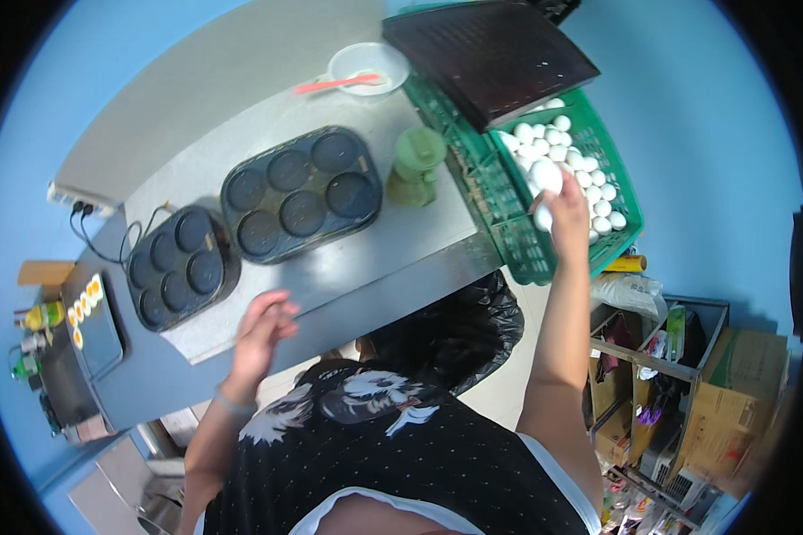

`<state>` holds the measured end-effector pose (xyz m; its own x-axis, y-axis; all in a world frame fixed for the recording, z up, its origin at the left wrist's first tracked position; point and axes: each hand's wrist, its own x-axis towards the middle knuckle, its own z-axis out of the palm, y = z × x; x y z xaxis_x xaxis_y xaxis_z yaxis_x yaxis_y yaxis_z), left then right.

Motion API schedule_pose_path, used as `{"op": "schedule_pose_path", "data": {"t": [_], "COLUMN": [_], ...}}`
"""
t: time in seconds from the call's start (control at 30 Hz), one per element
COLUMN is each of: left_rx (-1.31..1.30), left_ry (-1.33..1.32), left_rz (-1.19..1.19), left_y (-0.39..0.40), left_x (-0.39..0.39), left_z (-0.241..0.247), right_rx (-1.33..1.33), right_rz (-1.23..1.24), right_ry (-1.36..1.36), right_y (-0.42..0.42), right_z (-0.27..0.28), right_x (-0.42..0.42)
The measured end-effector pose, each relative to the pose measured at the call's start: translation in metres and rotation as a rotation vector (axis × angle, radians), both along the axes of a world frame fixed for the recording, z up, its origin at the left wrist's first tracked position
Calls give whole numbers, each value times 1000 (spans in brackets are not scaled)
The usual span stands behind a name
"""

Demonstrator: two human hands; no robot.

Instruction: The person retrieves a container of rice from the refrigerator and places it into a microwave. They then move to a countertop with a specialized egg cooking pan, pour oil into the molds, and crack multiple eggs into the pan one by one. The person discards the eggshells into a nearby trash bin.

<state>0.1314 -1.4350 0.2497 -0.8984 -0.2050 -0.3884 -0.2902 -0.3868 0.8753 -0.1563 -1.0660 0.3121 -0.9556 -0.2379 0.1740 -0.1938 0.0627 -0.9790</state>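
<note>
My right hand (567,212) grips a white egg (546,176) above the green plastic crate (626,184). A second egg (543,218) shows beneath my thumb; whether I hold it too is unclear. Many white eggs (583,178) lie in the crate's right side. My left hand (265,326), fingers loosely curled and holding nothing, hovers at the near edge of the steel worktop (388,267). Beyond it stand two dark egg cookers with six round wells each, a larger one (301,194) and one further left (179,267). Their wells look bare.
A dark tray (488,53) covers the crate's back. Nearby are a green lidded jug (416,164) and a white bowl (354,60) with a pink-handled utensil (338,83). Cooked eggs (83,307) lie on a tray (107,344) at left. A black bag (455,334) sits below; shelves (649,361) stand right.
</note>
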Motion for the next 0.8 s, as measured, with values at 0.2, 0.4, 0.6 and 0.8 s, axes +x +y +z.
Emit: {"op": "schedule_pose_path", "data": {"t": [0.2,0.4,0.6,0.8], "left_rx": [1005,970,752,592], "left_ry": [-84,-135,-133,-147], "left_rz": [-205,-120,-2,68], "left_y": [57,26,-5,-19], "left_x": [-70,-52,-8,21], "left_z": [-7,-52,-55,-52], "right_rx": [-62,-444,283,547], "right_rz": [335,176,-76,-92], "right_ry": [-310,-594,56,565], "right_y": [-158,-195,-196,-203], "right_z": [-49,-88,-114,-128], "right_x": [154,170,110,90]}}
